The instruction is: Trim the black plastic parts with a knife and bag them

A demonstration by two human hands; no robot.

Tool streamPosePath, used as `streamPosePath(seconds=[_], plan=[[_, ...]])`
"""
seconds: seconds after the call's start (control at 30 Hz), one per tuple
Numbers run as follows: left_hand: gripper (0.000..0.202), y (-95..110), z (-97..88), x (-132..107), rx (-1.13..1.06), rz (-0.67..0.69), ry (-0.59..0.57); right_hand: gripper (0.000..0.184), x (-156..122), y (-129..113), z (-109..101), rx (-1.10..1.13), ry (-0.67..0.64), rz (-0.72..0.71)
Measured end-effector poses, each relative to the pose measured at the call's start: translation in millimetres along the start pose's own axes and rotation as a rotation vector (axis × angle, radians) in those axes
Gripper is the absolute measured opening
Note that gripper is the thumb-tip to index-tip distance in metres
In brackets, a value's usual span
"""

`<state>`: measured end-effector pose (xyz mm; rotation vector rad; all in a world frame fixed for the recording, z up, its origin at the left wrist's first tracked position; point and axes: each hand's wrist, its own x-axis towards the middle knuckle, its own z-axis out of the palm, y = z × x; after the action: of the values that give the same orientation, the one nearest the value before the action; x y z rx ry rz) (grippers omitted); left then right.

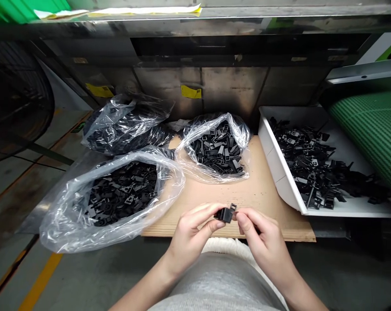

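Both of my hands are raised over a tan wooden board [256, 207], and a small black plastic clip-like part [224, 214] is pinched between them. My left hand [190, 233] grips its left side between thumb and fingers. My right hand [263, 242] pinches its right end, with the fingertips partly hiding it. A clear plastic bag of similar black parts [122, 194] lies just left of my left hand. Another open bag of black parts [216, 147] sits on the board's far side.
A third bag of black pieces [126, 125] lies at the back left. On the right, a white tray [276, 166] holds a loose heap of black parts. Beyond it runs a green textured belt [370, 129]. A dark round fan [17, 95] stands at the far left.
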<state>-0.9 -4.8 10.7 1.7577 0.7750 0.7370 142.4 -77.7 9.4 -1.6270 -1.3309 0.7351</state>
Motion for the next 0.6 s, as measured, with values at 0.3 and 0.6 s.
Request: streamPosePath(seconds=[0.3, 0.6], plan=[[0.021, 4, 0.0, -2, 0.037, 0.061, 0.021, 0.022, 0, 1, 2, -0.006, -0.011, -0.066], [0.022, -1, 17.8, -7, -0.144, -0.099, 0.11, 0.027, 0, 6, -4, -0.088, -0.053, -0.028]])
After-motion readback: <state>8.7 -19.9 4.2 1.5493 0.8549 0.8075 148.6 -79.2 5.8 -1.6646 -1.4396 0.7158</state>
